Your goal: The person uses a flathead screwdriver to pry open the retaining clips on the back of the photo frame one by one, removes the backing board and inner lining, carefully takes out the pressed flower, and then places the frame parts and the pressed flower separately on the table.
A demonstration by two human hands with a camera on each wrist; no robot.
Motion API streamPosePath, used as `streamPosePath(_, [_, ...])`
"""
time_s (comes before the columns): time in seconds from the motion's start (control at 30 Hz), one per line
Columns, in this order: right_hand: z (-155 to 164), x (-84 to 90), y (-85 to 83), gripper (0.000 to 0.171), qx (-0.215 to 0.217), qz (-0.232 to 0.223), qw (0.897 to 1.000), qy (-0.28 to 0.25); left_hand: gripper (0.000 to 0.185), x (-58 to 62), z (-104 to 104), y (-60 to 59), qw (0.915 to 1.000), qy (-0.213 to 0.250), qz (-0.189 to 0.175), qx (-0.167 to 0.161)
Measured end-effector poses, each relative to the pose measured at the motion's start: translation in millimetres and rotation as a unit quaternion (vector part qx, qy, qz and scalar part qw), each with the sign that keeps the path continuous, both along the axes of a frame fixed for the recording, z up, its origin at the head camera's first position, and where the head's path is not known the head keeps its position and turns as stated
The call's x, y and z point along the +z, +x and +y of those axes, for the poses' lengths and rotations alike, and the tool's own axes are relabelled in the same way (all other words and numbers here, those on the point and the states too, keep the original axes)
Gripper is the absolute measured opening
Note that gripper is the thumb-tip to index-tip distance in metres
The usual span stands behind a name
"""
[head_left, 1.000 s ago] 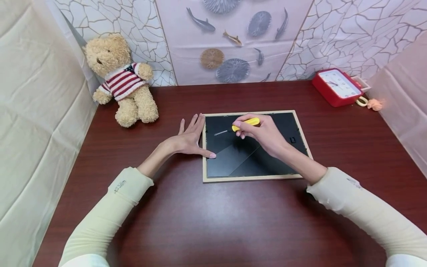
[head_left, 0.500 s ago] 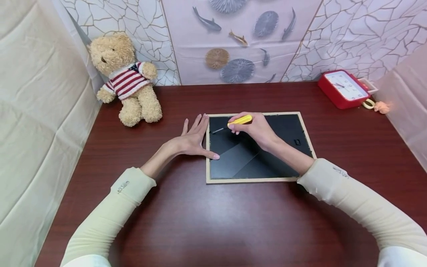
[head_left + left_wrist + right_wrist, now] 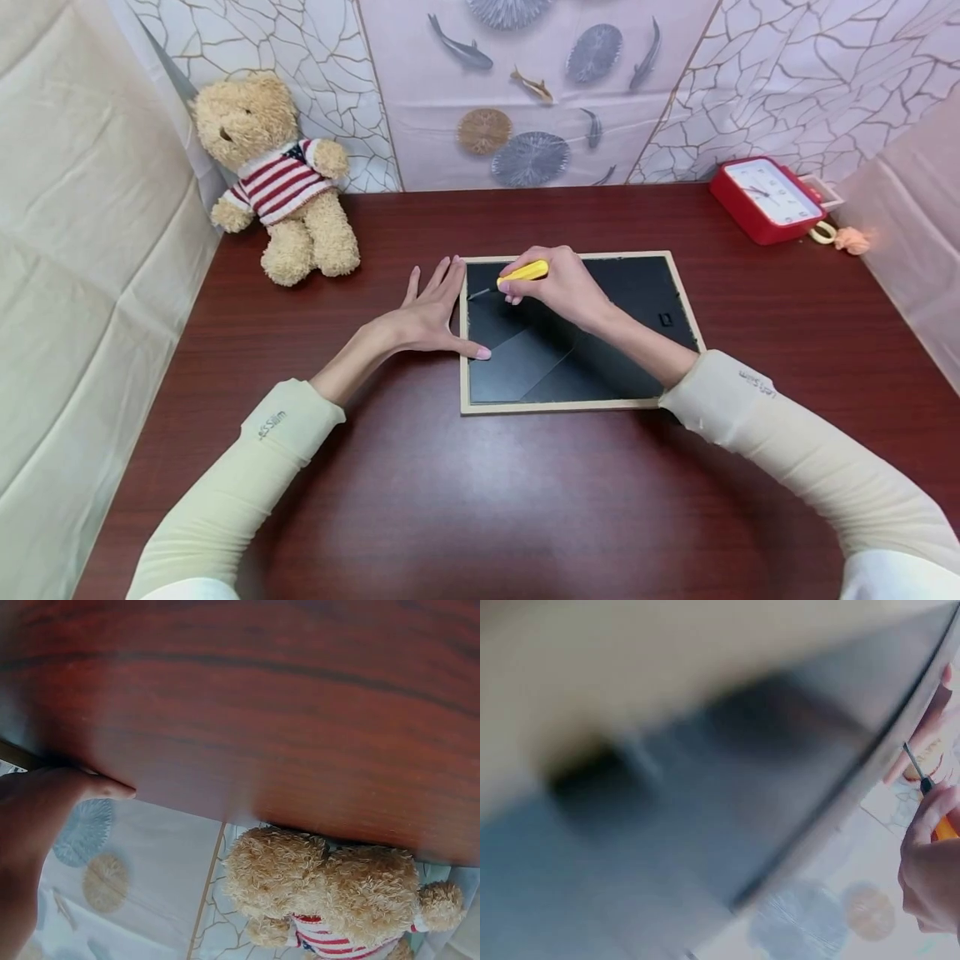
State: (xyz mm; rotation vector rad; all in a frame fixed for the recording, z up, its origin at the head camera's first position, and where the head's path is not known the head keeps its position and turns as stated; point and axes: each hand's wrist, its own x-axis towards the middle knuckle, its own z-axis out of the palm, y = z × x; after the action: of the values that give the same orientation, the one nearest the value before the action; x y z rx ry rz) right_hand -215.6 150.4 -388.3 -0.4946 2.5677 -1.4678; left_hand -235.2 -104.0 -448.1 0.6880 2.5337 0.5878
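Note:
A picture frame with a pale wood rim lies on the table, its black backing board facing up. My left hand rests spread along the frame's left edge, thumb over the rim onto the board. In my right hand I grip a screwdriver by its yellow handle. Its metal tip reaches the inner left edge of the frame, beyond my left fingers. The right wrist view shows the screwdriver at the rim too; much of that view is blurred. Part of my left hand shows in the left wrist view.
A teddy bear in a striped sweater sits at the back left. At the back right stands a red clock, with a small peach-coloured item beside it. Patterned cloth hangs behind the table.
My right hand has moved left with the screwdriver, bringing its tip from over the board to the frame's left inner edge. My left hand has stayed on the frame.

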Motion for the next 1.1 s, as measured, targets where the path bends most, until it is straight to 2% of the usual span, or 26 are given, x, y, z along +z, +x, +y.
streamPosePath(0.13, [-8.1,10.5,-2.4,0.016,0.014,0.042,0.998,0.037,0.154,0.4,0.2,0.4,1.0,0.001,0.002,-0.003])
streamPosePath(0.33, [-19.6,18.3,-5.7,0.014,0.015,0.047,0.998,0.048,0.152,3.4,1.3,1.1,1.0,-0.008,-0.003,-0.002])
streamPosePath(0.57, [-29.0,21.1,4.2,0.017,0.046,0.101,0.99,0.086,0.151,3.5,1.6,1.1,1.0,-0.006,-0.007,-0.004])
streamPosePath(0.67, [-24.9,16.6,3.5,0.017,0.029,0.078,0.994,0.065,0.152,0.4,1.4,0.4,1.0,-0.001,-0.002,-0.003])
streamPosePath(0.8, [-10.7,6.5,0.5,0.017,-0.015,-0.01,1.0,0.006,0.155,-4.0,1.1,-0.3,1.0,0.0,0.001,-0.006])
streamPosePath(0.9, [-3.3,2.0,0.4,0.019,-0.016,-0.053,0.998,-0.017,0.155,-4.6,0.5,0.0,1.0,-0.001,0.001,-0.008])
streamPosePath(1.0, [-5.4,5.5,-0.3,0.02,0.01,-0.04,0.999,0.006,0.154,-2.4,0.3,0.9,1.0,0.004,0.001,-0.007])
streamPosePath(1.1, [-13.5,15.8,-3.8,0.018,0.04,0.005,0.998,0.055,0.152,1.0,1.0,1.9,1.0,0.004,0.0,-0.006])
